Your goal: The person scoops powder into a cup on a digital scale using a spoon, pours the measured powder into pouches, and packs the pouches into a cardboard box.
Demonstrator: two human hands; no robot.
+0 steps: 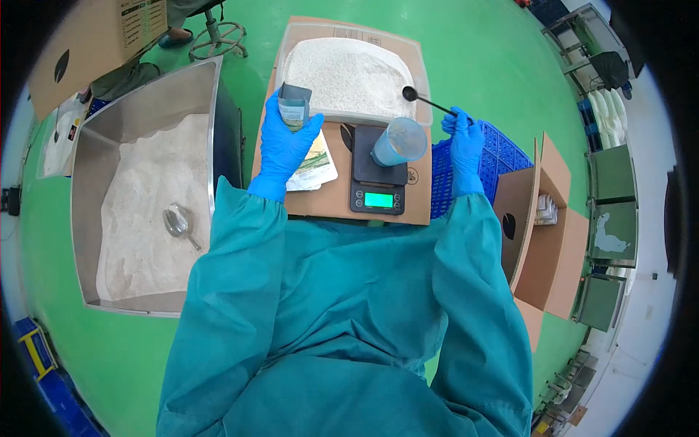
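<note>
My left hand (pixel 282 149), in a blue glove, grips a small open pouch (pixel 294 106) above a stack of flat printed packets (pixel 314 166). A long black spoon (pixel 429 101) is pinched in my gloved right hand (pixel 464 144), its round bowl over the right edge of a clear tub (pixel 425 79) of white granules (pixel 346 76). Between my hands a translucent cup (pixel 400 143) stands on a black digital scale (pixel 378 173) with a lit green display. Tub, scale and packets rest on a cardboard box (pixel 416 202).
At left, a steel bin (pixel 215 95) holds pale powder and a metal scoop (pixel 179 223). A blue crate (pixel 502 151) and an open carton (pixel 526 218) stand at right. A person's foot (pixel 175 38) is beside a stool (pixel 213 38) at upper left.
</note>
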